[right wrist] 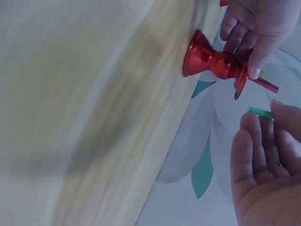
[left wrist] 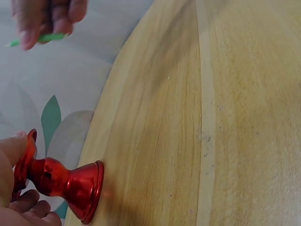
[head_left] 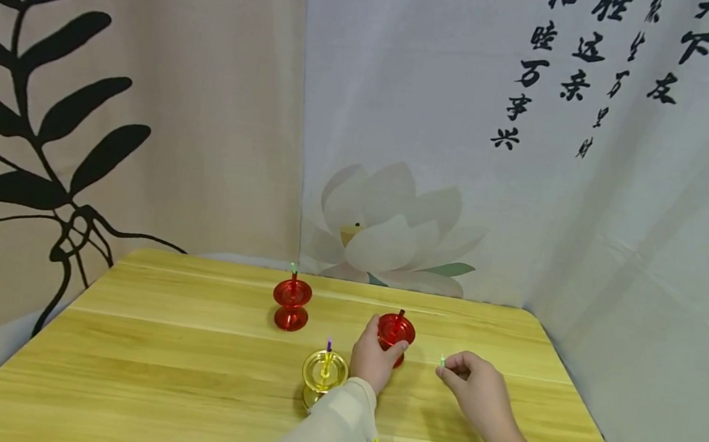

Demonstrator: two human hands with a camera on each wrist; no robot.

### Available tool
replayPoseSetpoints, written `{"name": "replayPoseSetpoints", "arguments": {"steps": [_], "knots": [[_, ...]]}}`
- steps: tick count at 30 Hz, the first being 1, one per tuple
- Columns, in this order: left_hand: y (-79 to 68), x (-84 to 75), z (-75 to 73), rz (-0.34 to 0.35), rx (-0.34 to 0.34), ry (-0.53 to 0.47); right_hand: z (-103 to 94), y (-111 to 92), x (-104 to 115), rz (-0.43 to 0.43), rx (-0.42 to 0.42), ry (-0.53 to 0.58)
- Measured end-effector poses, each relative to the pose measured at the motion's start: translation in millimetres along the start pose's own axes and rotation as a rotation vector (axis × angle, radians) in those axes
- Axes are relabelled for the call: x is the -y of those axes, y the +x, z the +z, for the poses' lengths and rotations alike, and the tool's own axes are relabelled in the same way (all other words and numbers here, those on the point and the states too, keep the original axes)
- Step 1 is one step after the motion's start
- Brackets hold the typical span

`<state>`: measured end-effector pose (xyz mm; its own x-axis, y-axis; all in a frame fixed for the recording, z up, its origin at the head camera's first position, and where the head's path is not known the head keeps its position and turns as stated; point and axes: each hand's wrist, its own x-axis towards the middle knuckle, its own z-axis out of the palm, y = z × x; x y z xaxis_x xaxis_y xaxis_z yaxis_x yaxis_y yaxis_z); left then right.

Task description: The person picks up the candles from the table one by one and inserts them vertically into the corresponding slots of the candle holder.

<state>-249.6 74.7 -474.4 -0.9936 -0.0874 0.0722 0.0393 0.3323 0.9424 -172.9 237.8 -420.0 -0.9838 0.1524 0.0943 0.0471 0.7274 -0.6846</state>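
My left hand (head_left: 374,358) grips a shiny red candlestick (left wrist: 82,188) round its dish, thumb on the rim. The candlestick stands upright, its flared base at the tabletop, and a thin red stem (right wrist: 264,84) rises from the dish. To its right, my right hand (head_left: 479,392) pinches a small green candle (right wrist: 261,113) between thumb and fingertips, apart from the candlestick. In the left wrist view the green candle (left wrist: 40,39) lies across the fingertips.
A gold candlestick (head_left: 325,372) with a purple candle (head_left: 329,345) stands just left of my left forearm. Farther back stands another red candlestick (head_left: 291,318) with a green-tipped candle. All are on a wooden table (head_left: 182,347) before a printed curtain (head_left: 227,126).
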Motion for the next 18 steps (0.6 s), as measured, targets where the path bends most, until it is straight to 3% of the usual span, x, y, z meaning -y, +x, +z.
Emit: {"name": "replayPoseSetpoints", "arguments": {"steps": [18], "knots": [[-0.2,-2.4,-3.1,-0.007,0.018,0.005,16.9,26,26,-0.045,-0.050,0.045]]}}
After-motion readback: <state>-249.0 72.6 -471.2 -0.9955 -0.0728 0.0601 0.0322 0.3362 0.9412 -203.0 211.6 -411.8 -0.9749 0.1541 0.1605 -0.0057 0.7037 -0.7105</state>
